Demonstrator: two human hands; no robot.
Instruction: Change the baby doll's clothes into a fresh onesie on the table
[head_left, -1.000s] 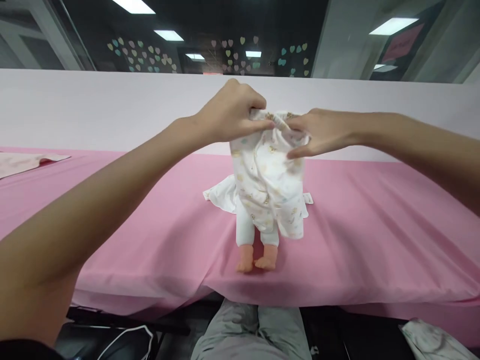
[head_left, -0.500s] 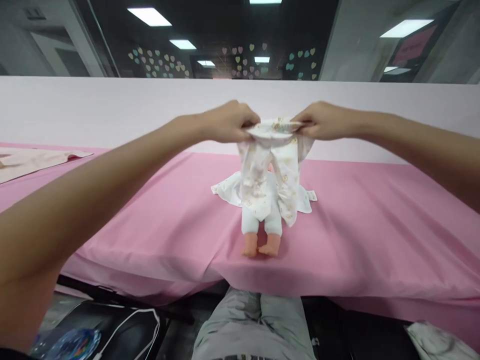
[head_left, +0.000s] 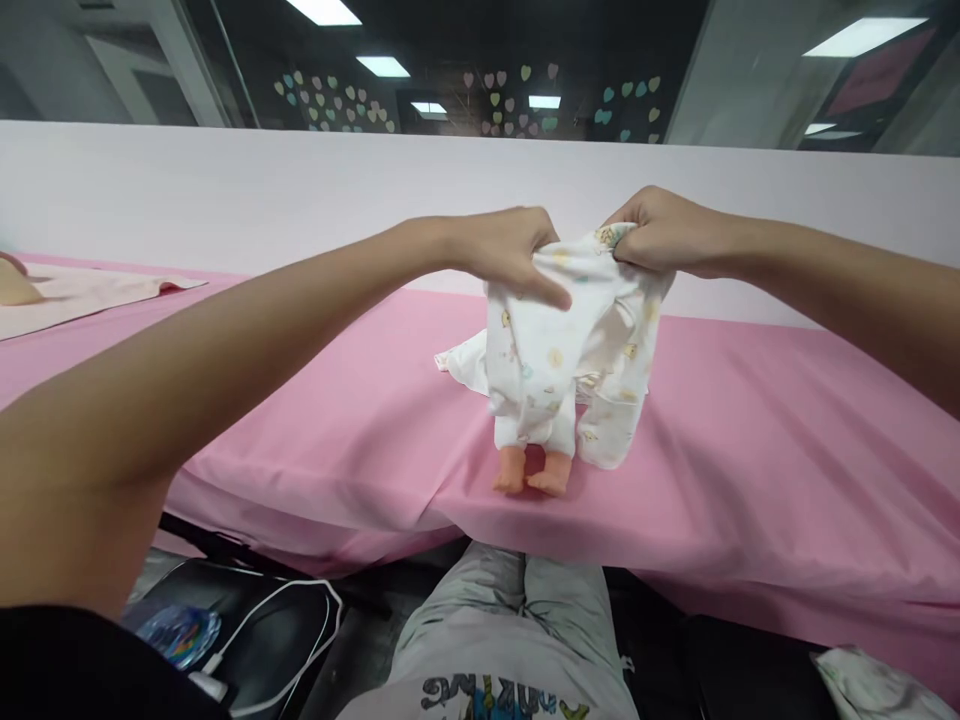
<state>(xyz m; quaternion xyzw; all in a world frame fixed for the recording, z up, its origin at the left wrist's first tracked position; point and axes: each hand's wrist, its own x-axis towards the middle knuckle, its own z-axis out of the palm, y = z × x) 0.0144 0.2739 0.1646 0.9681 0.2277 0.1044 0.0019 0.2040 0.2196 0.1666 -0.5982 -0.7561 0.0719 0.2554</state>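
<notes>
A pair of white baby pants point(head_left: 555, 345) with small yellow prints hangs upright between my hands. My left hand point(head_left: 525, 255) grips the waistband at its left side, thumb across the front of the cloth. At the waistband's right side, my right hand point(head_left: 656, 230) pinches the bunched fabric. Behind and below the pants a baby doll point(head_left: 551, 472) lies on the pink cloth, feet toward me. Its bare feet and white leg ends show; the pants hide the rest. A white garment point(head_left: 466, 362) spreads out on the left of the doll.
A pink cloth point(head_left: 360, 420) covers the table. On the far left lies a pale pink cloth point(head_left: 82, 295) with a skin-coloured object partly in view. Below, a chair holds a white cable point(head_left: 300, 650) and a shiny blue item point(head_left: 180, 635). A white wall point(head_left: 300, 190) stands behind.
The pants have turned and spread so their front faces me, legs hanging lower right. My left hand has shifted right along the waistband, and my right hand is slightly higher and farther right.
</notes>
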